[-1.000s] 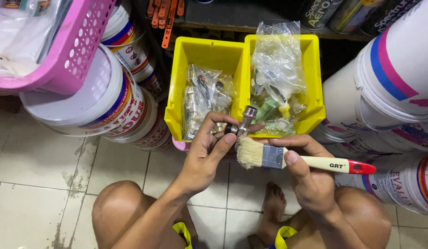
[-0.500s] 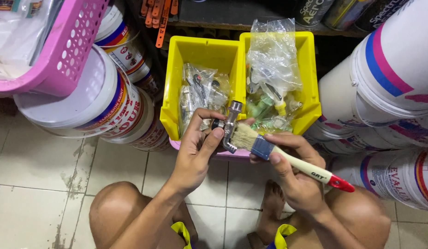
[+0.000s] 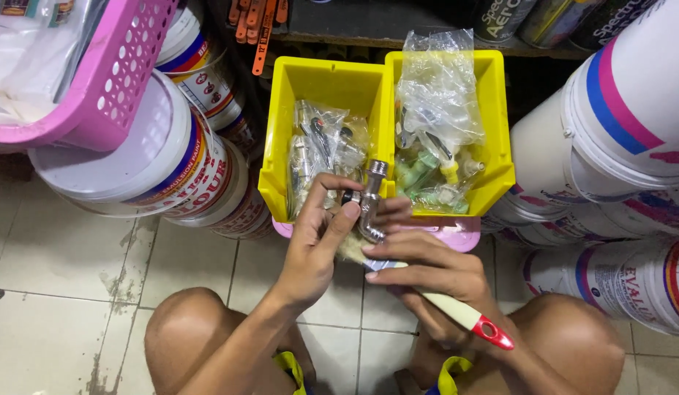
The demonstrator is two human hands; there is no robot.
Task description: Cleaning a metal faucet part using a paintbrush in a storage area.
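I look straight down from the head camera at a person squatting on a pale tiled floor [image 3: 61, 263], bare knees at the near edge of the view; my left hand [image 3: 317, 241] is curled closed around a small chrome tap fitting [image 3: 370, 203], thumb pressed against its bent body, holding it upright just in front of the bins; my right hand [image 3: 420, 274] is closed around a paintbrush [image 3: 456, 311] with a cream handle and a red tip, the handle running near and to the right, the pale bristles [image 3: 350, 250] lying under the fitting and seeming to touch it; the two hands meet at the middle of the view. Just beyond them, two yellow plastic bins stand side by side, touching; the left bin [image 3: 281, 139] holds clear bags of metal parts [image 3: 321, 150]; the right bin [image 3: 500, 124] holds a crumpled clear bag [image 3: 438, 95] above green and yellow fittings [image 3: 424, 175]. A pink rim [image 3: 456, 235] shows beneath the bins. To the left, white paint buckets [image 3: 134, 161] lie stacked on their sides, with a pink perforated basket [image 3: 105, 80] above them at the far left; to the right, more white buckets [image 3: 617, 124] with blue and pink stripes are piled up; a dark shelf [image 3: 398, 29] crosses the far edge.
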